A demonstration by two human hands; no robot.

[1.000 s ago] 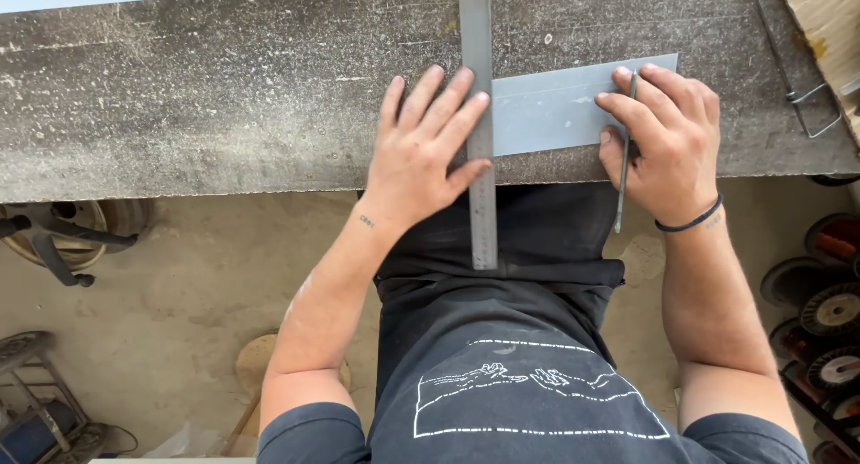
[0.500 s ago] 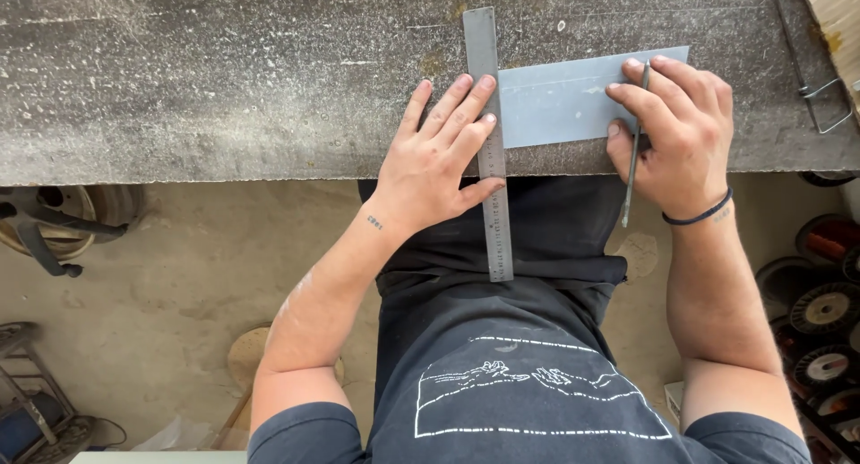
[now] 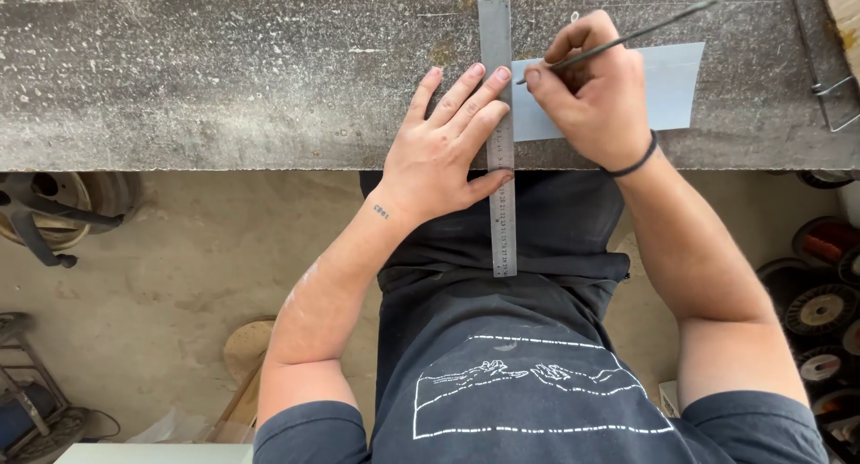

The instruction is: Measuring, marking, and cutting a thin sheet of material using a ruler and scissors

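Fingers (image 3: 466, 92) of the left hand (image 3: 443, 155) lie spread flat, pinning a steel ruler (image 3: 498, 133) across a grey metal sheet (image 3: 667, 88) on the concrete bench (image 3: 224, 70). Right hand (image 3: 596, 92) pinches a thin scriber (image 3: 627, 38), tip at the ruler's edge. Marking well likely needs firm, unmoving pressure.

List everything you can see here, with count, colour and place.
Ruler: one, steel grey, upright across the bench edge, under the left hand.
Sheet: one, pale grey, on the bench right of the ruler.
Scriber: one, dark thin rod, in the right hand, tip beside the ruler.
Bench: one, grey, dusty, top.
Wire clip: one, bench's right end.
Discs: several, dark, floor right.
Left hand: flat on ruler.
Right hand: on sheet.
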